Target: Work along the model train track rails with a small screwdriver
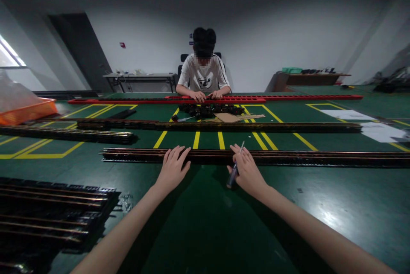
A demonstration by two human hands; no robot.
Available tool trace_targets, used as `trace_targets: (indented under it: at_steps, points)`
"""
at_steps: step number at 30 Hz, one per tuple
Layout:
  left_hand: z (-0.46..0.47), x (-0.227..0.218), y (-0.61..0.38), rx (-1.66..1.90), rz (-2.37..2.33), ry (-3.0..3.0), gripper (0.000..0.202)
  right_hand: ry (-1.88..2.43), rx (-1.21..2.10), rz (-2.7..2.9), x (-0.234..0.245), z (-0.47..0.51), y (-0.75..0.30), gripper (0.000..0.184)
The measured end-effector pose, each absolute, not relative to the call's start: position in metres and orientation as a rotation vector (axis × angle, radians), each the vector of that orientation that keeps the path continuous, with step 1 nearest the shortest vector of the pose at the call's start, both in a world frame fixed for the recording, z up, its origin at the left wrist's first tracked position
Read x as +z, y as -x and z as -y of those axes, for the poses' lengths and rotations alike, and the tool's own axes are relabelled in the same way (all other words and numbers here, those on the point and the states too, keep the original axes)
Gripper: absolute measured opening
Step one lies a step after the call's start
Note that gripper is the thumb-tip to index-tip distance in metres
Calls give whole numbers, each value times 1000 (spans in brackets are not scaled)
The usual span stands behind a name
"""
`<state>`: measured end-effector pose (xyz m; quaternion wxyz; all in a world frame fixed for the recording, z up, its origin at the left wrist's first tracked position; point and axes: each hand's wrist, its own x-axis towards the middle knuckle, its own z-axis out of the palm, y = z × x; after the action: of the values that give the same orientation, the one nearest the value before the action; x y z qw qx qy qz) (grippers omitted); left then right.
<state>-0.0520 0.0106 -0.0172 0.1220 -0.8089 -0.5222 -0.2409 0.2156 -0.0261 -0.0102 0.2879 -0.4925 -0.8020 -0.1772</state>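
A long dark rail with copper strips (304, 158) lies across the green table in front of me. My left hand (173, 168) rests on its near edge with the fingers stretched out flat. My right hand (247, 170) also reaches onto the rail and grips a small screwdriver (233, 172), its tip pointing up toward the rail and its handle toward me.
More dark rails lie farther back (224, 126) and stacked at the near left (48, 210). A person in a white shirt (203, 77) sits opposite, hands on a long red rail (288, 97), with small black parts (208, 109) and cardboard nearby. An orange bin (27, 111) stands far left.
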Motion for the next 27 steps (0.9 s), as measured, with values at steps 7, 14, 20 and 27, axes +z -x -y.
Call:
trace_targets:
  at_steps: [7, 14, 20, 27]
  points:
    - [-10, -11, 49, -733, 1548, 2368, 36, 1439, -584, 2259, -10, 34, -299, 6]
    - [-17, -7, 48, -703, 1584, 2415, 31, 1492, -519, 2143, -19, 23, -334, 5]
    - [-20, -8, 47, -662, 1636, 2413, 30, 1491, -454, 2112, -18, 25, -329, 7]
    - [-16, -5, 45, -688, 1618, 2413, 29, 1511, -461, 2069, -14, 26, -328, 12]
